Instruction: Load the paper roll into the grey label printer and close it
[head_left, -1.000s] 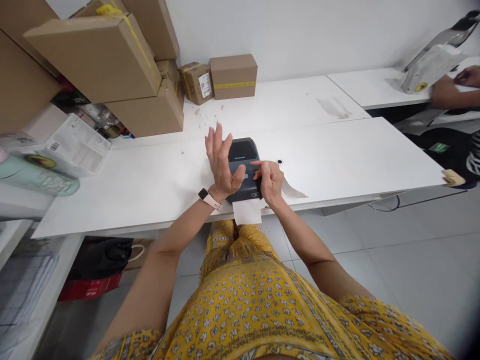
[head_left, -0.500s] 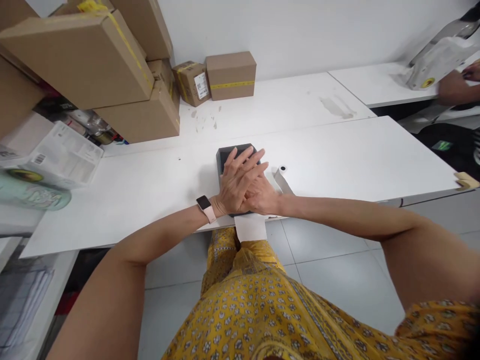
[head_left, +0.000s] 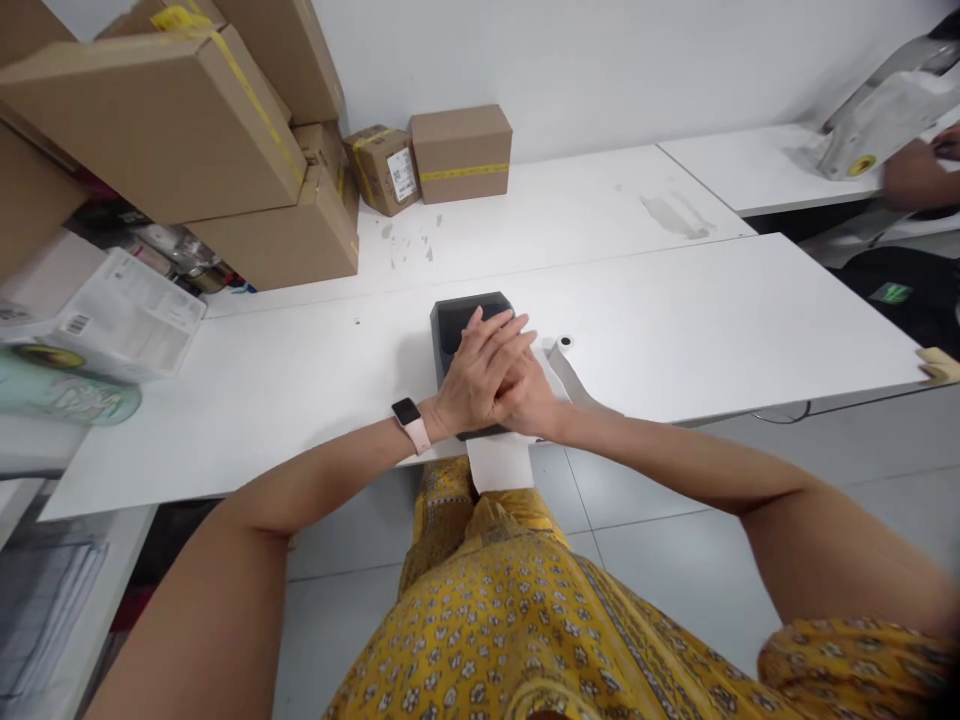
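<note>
As hands (head_left: 474, 382) overlap, printer (head_left: 451, 322) beneath (dark)

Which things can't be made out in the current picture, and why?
All in the head view:
Middle of the dark machine: hidden under the stacked hands.
Most of the right hand's fingers: covered by the left hand.
Print on the small box's label: too small to read.
Far end of the green bottle: cut off by the left edge.
</note>
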